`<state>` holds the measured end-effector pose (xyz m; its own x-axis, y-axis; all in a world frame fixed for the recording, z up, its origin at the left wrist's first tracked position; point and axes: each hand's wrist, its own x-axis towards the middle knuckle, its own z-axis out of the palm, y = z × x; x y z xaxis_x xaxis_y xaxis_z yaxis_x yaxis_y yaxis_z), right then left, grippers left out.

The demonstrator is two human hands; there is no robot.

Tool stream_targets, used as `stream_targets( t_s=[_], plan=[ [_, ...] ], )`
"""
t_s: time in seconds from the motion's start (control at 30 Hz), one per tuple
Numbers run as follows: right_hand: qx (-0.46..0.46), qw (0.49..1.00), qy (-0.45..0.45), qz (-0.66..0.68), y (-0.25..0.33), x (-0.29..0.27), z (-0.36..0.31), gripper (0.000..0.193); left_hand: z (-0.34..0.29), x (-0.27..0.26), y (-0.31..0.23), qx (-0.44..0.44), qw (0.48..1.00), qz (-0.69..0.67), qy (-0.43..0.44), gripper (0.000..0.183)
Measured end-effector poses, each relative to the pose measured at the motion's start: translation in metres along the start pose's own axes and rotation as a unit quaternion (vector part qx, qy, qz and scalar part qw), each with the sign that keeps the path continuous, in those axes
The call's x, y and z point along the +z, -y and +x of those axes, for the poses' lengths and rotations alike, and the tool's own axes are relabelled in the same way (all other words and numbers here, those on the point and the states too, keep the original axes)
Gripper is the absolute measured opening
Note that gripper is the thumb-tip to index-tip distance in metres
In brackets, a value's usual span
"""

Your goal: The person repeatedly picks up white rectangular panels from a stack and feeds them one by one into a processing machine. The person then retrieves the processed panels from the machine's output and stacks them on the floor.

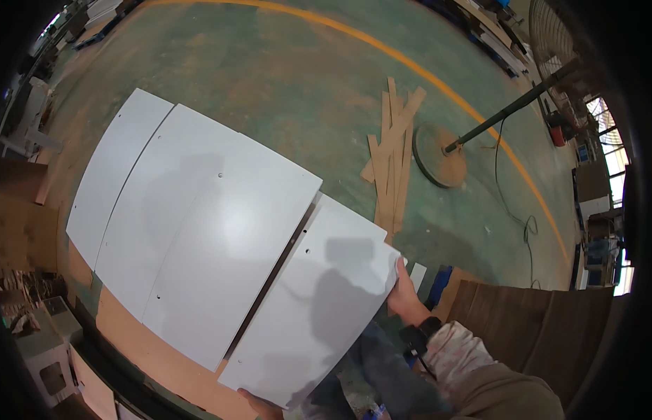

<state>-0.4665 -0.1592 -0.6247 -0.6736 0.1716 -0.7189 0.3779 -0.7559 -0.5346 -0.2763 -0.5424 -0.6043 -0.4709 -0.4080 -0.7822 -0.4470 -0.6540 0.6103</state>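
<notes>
A white panel [319,294] with small drilled holes lies slanted in front of me, its right end over my legs. My right hand [405,297] grips its right edge, thumb along the rim and fingers partly hidden. At the near left corner, my left hand [259,404] is closed on the same panel's edge; most of its fingers are out of sight below. Beyond a dark gap lies a larger white panel [207,217], also with drilled holes. A thin seam parts that one from another white piece [123,161] at the far left.
Loose brown strips [392,150] lie on the green floor beyond the panels. Right of them stands a fan's round base [441,157] with a slanted pole and trailing cable [529,238]. Brown boards [529,322] are at right; grey-white boxes [49,357] stand at lower left.
</notes>
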Motion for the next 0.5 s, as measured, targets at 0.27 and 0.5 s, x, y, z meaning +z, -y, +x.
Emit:
stream_targets(
  t_s=[0.27, 0.5],
  plan=[
    [-0.019, 0.996, 0.046, 0.074, 0.024, 0.074, 0.032, 0.054, 0.015, 0.019, -0.022, -0.046, 0.995, -0.089, -0.011, 0.088],
    [-0.083, 0.96, -0.046, -0.265, 0.059, 0.025, 0.079, 0.064, 0.028, -0.013, -0.019, -0.103, 0.986, -0.086, 0.102, 0.079]
  ],
)
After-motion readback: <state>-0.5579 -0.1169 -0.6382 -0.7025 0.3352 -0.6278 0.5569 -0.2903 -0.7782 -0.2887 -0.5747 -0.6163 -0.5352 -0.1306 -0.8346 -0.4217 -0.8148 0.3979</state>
